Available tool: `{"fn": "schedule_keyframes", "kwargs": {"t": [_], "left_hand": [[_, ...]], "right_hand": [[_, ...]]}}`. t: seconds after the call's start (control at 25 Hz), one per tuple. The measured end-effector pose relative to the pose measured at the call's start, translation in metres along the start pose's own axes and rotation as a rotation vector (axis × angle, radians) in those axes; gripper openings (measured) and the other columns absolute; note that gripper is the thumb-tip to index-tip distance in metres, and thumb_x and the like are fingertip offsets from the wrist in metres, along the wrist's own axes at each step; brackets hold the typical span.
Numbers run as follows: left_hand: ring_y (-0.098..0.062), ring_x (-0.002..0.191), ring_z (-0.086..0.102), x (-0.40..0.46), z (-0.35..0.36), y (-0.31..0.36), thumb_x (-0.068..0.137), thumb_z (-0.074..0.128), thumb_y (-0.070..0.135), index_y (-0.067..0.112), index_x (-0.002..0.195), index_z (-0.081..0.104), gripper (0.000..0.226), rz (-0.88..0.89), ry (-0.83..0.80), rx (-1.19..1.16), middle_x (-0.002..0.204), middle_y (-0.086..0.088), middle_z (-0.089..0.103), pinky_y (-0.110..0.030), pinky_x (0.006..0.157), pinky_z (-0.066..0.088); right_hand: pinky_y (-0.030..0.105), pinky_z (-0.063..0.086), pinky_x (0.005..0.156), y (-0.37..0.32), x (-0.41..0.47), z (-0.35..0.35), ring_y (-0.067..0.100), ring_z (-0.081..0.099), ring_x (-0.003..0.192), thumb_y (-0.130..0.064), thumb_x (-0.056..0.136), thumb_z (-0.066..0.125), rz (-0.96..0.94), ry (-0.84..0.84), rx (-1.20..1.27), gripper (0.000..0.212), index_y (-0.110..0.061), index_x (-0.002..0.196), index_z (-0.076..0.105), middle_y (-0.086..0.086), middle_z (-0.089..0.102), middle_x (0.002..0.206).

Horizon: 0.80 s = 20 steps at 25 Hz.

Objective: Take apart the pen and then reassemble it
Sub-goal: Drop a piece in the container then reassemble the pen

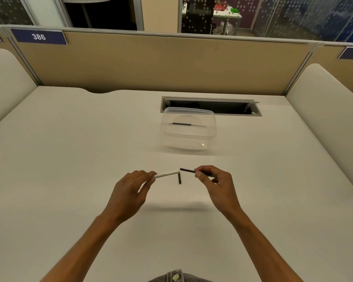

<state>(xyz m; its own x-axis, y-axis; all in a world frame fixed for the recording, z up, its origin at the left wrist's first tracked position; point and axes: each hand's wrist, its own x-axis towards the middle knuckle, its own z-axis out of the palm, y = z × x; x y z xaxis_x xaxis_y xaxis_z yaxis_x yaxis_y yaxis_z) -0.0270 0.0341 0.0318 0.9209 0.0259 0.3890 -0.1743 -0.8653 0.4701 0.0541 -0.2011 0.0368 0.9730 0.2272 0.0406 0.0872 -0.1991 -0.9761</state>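
White pen barrel (165,174): held above the surface (69,159), long axis near level and running left to right, open end toward the right hand. Left hand (128,192): fingers (151,176) clamped on the barrel's left end, thumb beneath. Black slender part (189,170), seemingly the refill or inner tube: long axis nearly in line with the barrel, its free left tip just beside the barrel's open end, whether touching cannot be told. Right hand (216,186): fingers (199,173) pinched round the black part's right portion. Small black piece (179,178): lies on the surface just below the barrel's open end, long axis pointing toward the person. Clear plastic container (189,129): beyond the barrel, well apart, with a dark strip showing on it. Judgement: both hands equally near the junction; the coming move turns on keeping the two axes in line.
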Motion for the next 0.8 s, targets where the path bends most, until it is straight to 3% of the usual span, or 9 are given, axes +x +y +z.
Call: {"fn": "schedule_keyframes", "kwargs": {"t": [0.2,0.44,0.6,0.8], "left_hand": [[-0.019,0.063,0.054,0.000,-0.001,0.002,0.094,0.042,0.034,0.018,0.107,0.068,0.033,0.001,0.002,-0.003,0.076,0.005,0.064,-0.033,0.060,0.048],[-0.016,0.064,0.052,0.000,-0.001,0.005,0.093,0.045,0.031,0.017,0.107,0.069,0.031,0.022,-0.014,0.026,0.077,0.005,0.064,-0.029,0.059,0.046],[-0.016,0.063,0.052,0.000,0.003,0.008,0.091,0.054,0.023,0.017,0.107,0.069,0.023,0.008,-0.031,0.004,0.076,0.006,0.064,-0.027,0.059,0.045],[-0.018,0.064,0.054,0.000,0.007,0.009,0.092,0.052,0.024,0.018,0.106,0.067,0.022,-0.024,-0.021,-0.061,0.076,0.007,0.065,-0.030,0.062,0.047]], "right_hand": [[0.029,0.042,0.075,-0.001,-0.001,-0.001,0.003,0.064,0.090,-0.024,0.087,0.069,-0.009,-0.041,-0.069,0.009,-0.031,0.083,0.074,-0.019,0.073,0.089],[0.017,0.043,0.070,-0.006,0.005,-0.002,0.004,0.064,0.088,-0.021,0.085,0.072,-0.069,-0.049,-0.035,0.010,-0.030,0.085,0.076,-0.016,0.069,0.091],[0.020,0.050,0.078,-0.008,0.005,0.007,0.009,0.067,0.086,-0.011,0.084,0.073,-0.017,-0.058,0.116,0.020,-0.023,0.099,0.072,-0.007,0.071,0.085],[0.020,0.053,0.076,-0.010,0.001,0.022,0.018,0.073,0.082,-0.003,0.081,0.075,0.005,0.126,0.397,0.020,-0.014,0.095,0.066,0.006,0.077,0.083]]}}
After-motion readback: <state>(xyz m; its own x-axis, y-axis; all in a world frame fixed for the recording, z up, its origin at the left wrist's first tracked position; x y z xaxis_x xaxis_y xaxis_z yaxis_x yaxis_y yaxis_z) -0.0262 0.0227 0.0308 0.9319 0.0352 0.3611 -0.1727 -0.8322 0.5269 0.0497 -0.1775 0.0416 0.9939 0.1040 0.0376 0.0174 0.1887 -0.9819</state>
